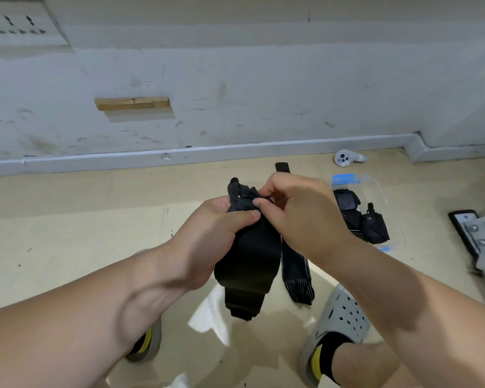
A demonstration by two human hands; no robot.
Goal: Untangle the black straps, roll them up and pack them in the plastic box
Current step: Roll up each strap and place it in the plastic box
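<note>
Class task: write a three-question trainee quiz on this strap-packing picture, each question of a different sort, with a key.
1. True or false: the box is empty.
2. What does the left hand grip? A) a strap B) a controller C) a shoe
3. Fill in: the right hand pinches the strap's ___ end.
Key: 1 false, black items lie in it; 2 A; 3 top.
</note>
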